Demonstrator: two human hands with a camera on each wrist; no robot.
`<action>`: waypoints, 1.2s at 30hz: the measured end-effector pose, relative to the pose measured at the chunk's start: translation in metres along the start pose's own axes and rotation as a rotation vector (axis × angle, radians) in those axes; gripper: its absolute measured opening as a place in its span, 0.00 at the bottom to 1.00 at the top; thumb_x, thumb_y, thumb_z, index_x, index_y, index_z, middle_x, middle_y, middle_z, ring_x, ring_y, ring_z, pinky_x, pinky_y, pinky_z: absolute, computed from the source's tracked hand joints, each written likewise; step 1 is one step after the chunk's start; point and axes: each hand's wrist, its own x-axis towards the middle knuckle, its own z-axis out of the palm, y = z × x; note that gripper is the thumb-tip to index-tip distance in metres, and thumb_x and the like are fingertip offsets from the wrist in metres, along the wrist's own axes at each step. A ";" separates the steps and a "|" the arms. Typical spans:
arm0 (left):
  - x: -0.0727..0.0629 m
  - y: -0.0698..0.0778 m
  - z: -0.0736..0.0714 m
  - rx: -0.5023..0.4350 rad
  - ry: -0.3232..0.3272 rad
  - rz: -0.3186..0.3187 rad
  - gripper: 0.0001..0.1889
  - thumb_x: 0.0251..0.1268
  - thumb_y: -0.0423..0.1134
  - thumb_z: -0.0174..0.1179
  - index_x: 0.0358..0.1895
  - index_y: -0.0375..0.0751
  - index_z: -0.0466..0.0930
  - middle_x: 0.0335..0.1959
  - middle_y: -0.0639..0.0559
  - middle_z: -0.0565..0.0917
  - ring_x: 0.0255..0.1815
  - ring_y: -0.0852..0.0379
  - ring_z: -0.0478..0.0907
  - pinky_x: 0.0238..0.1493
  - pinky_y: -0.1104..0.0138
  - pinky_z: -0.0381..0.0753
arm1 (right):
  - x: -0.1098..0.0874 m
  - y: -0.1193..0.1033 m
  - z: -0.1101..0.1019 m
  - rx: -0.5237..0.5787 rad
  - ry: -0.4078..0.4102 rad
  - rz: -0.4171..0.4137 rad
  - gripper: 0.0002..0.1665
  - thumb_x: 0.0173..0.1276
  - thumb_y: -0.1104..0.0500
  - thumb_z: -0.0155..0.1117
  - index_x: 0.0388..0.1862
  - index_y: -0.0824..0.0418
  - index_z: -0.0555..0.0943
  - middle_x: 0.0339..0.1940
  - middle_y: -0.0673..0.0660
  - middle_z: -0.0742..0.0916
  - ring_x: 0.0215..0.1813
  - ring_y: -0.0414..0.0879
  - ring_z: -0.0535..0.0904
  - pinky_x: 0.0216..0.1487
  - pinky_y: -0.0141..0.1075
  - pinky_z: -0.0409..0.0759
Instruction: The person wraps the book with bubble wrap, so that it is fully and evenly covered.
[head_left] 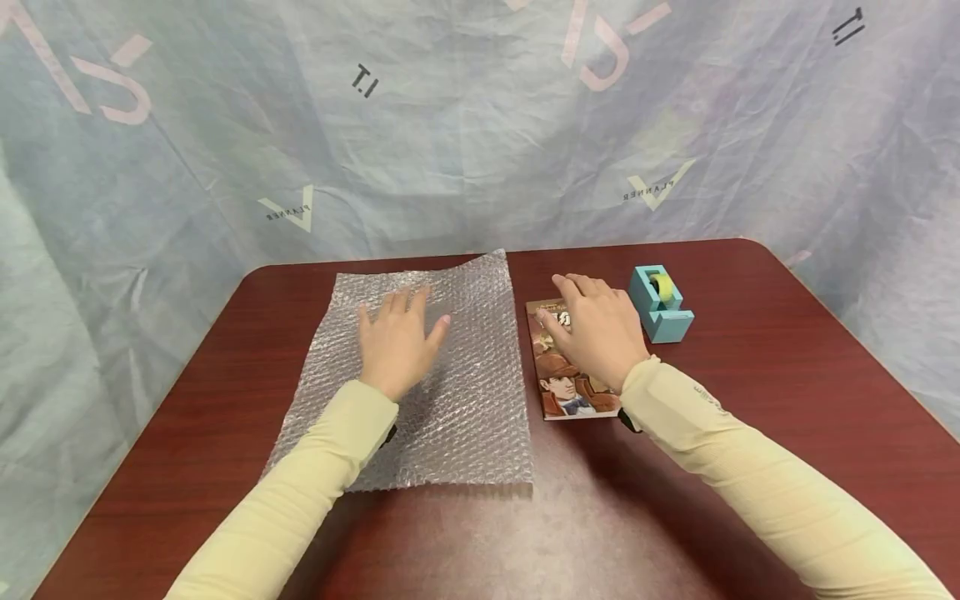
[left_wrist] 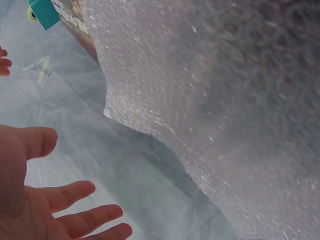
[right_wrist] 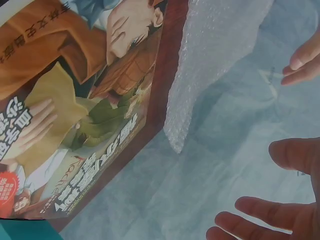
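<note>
A sheet of bubble wrap (head_left: 472, 392) lies spread on the table, its far right corner curling up. Over it hovers my left hand (head_left: 397, 342), fingers spread and holding nothing; in the left wrist view a gap shows between the fingers (left_wrist: 95, 217) and the wrap (left_wrist: 150, 75). To the right lies a book (head_left: 570, 383) with an illustrated cover, partly hidden under my right hand (head_left: 600, 329). That hand is above the book with its fingers extended, and nothing is in it. The right wrist view shows the book's cover (right_wrist: 100, 90) close up.
A teal tape dispenser (head_left: 670, 325) with a yellow roll of tape stands right of the book. The dark red table (head_left: 795, 400) ends at a far edge before a hanging printed cloth (head_left: 465, 125).
</note>
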 end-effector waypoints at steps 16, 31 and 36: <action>-0.005 -0.027 -0.009 0.019 -0.021 -0.059 0.34 0.80 0.58 0.46 0.80 0.42 0.59 0.78 0.34 0.60 0.79 0.34 0.54 0.75 0.34 0.35 | 0.005 -0.015 0.003 -0.026 -0.021 -0.041 0.35 0.76 0.45 0.59 0.72 0.66 0.72 0.64 0.67 0.81 0.65 0.63 0.75 0.62 0.58 0.72; -0.013 -0.055 -0.020 0.061 0.000 -0.091 0.34 0.80 0.56 0.46 0.78 0.37 0.62 0.75 0.30 0.64 0.77 0.32 0.56 0.73 0.32 0.40 | 0.006 -0.029 0.009 -0.074 0.004 -0.108 0.32 0.73 0.47 0.65 0.67 0.65 0.77 0.58 0.65 0.85 0.59 0.61 0.80 0.56 0.56 0.77; -0.015 -0.064 -0.023 0.051 -0.013 -0.102 0.34 0.81 0.55 0.46 0.77 0.36 0.61 0.75 0.30 0.63 0.78 0.32 0.54 0.73 0.31 0.40 | 0.006 -0.034 0.012 -0.070 -0.004 -0.126 0.32 0.72 0.47 0.66 0.67 0.65 0.78 0.58 0.64 0.85 0.59 0.61 0.80 0.56 0.56 0.77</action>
